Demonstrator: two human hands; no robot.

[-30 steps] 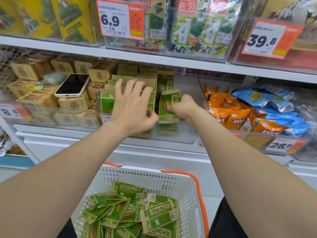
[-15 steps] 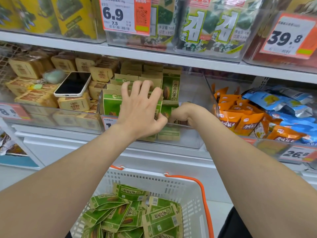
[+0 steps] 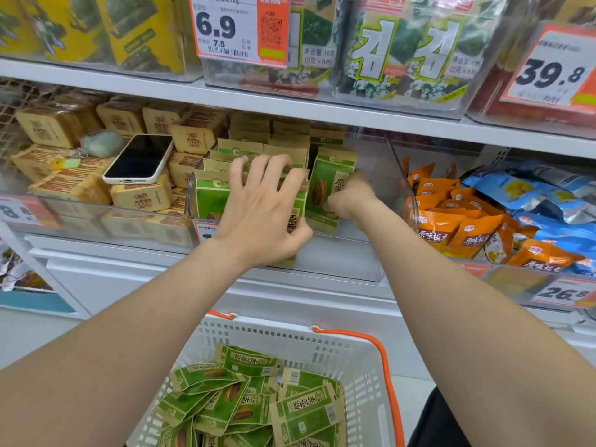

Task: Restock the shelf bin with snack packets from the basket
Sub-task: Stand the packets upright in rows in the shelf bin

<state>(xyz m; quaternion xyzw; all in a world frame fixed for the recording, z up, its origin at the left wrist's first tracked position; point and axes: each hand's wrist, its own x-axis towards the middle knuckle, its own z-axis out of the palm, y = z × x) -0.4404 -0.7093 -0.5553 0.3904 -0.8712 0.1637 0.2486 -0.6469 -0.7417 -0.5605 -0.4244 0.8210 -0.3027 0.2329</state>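
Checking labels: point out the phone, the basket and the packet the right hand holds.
phone [image 3: 139, 159], head view, on its dark screen.
basket [image 3: 290, 338], head view, on its white back wall.
packet [image 3: 324, 177], head view, on its green front.

A price tag [image 3: 240, 27] at the top is showing 6.9 in large figures with 7.5 beneath, and a second tag [image 3: 551, 72] further right is reading 39.8. The seaweed packs [image 3: 403, 56] between them are carrying a big 김 and (2克×8包). A lower tag [image 3: 562, 293] is showing 26.8 under orange packets [image 3: 467, 235] reading 原味板. The green packets [image 3: 248, 361] in the basket [image 3: 290, 333] are bearing 原香瓜子
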